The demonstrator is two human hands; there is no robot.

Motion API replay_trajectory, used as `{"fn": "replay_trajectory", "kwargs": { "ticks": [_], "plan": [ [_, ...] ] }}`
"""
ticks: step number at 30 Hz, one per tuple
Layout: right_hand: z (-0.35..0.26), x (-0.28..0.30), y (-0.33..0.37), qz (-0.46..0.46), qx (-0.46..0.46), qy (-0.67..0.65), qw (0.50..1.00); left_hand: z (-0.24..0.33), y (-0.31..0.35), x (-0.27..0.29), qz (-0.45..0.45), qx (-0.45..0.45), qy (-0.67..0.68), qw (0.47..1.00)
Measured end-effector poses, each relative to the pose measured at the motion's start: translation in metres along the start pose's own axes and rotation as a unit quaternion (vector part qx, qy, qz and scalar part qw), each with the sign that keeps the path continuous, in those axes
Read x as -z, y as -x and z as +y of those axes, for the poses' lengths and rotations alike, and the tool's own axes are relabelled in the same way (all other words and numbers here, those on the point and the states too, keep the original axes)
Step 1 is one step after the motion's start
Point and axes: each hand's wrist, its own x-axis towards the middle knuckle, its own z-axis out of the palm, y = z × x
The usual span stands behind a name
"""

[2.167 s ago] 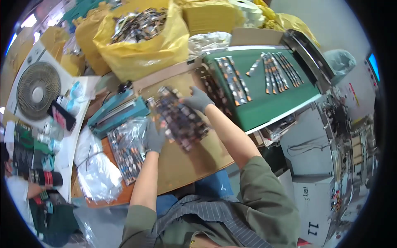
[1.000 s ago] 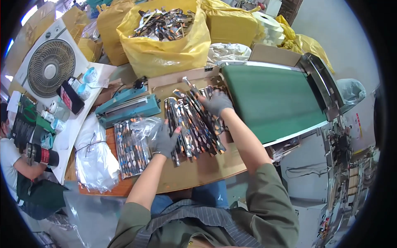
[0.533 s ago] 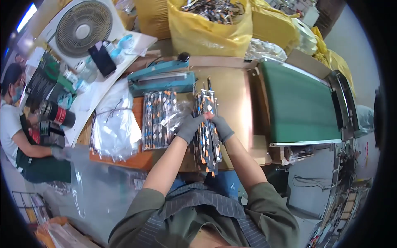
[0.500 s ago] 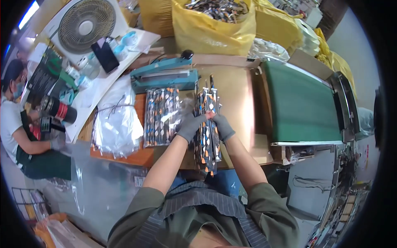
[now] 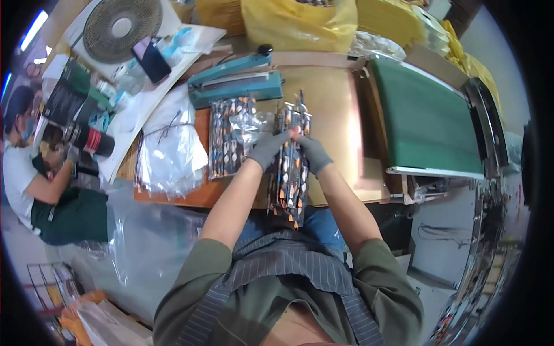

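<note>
A bundle of long, thin sticks or strips (image 5: pixel 293 187), patterned in black, orange, white and blue, lies lengthwise before me at the table's front edge. From its left side my left hand (image 5: pixel 269 149), in a grey glove with bare fingertips, closes on it. My right hand (image 5: pixel 314 154), gloved alike, grips the opposite side. The fingertips meet on top of the bundle; the undersides of both hands are hidden. Close by on the left lies a row of similar patterned strips (image 5: pixel 224 138), with crumpled clear plastic (image 5: pixel 252 126) partly over it.
Behind the strips stands a blue-green hand-lever bag sealer (image 5: pixel 235 86). Clear plastic bags (image 5: pixel 173 153) lie left. A green conveyor belt (image 5: pixel 424 118) is right; a yellow sack (image 5: pixel 297 29) stands behind. A fan (image 5: pixel 121 29), phone (image 5: pixel 151 60) and seated co-worker (image 5: pixel 34 173) are at left.
The whole view has shifted, so the table sits higher in the picture. My hands keep their grip on the bundle. The co-worker's gloved hand has risen.
</note>
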Motion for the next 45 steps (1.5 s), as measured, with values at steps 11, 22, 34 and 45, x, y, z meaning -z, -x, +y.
{"fn": "replay_trajectory", "kwargs": {
  "ticks": [11,22,34,45],
  "plan": [
    [-0.107,-0.049,0.065,-0.213,0.325,0.293,0.874,0.072,0.077,0.032,-0.066,-0.267,-0.068,0.959],
    [-0.047,-0.090,0.091,-0.073,0.214,0.151,0.962,0.087,0.123,0.019,-0.211,-0.096,-0.022,0.973],
    [0.007,-0.105,0.071,-0.403,0.063,0.106,0.907,-0.003,0.189,0.073,0.136,-0.184,0.244,0.942],
    [0.033,-0.046,0.018,-0.314,-0.006,-0.040,0.949,-0.011,0.222,0.020,0.219,-0.425,-0.133,0.868]
  ]
}}
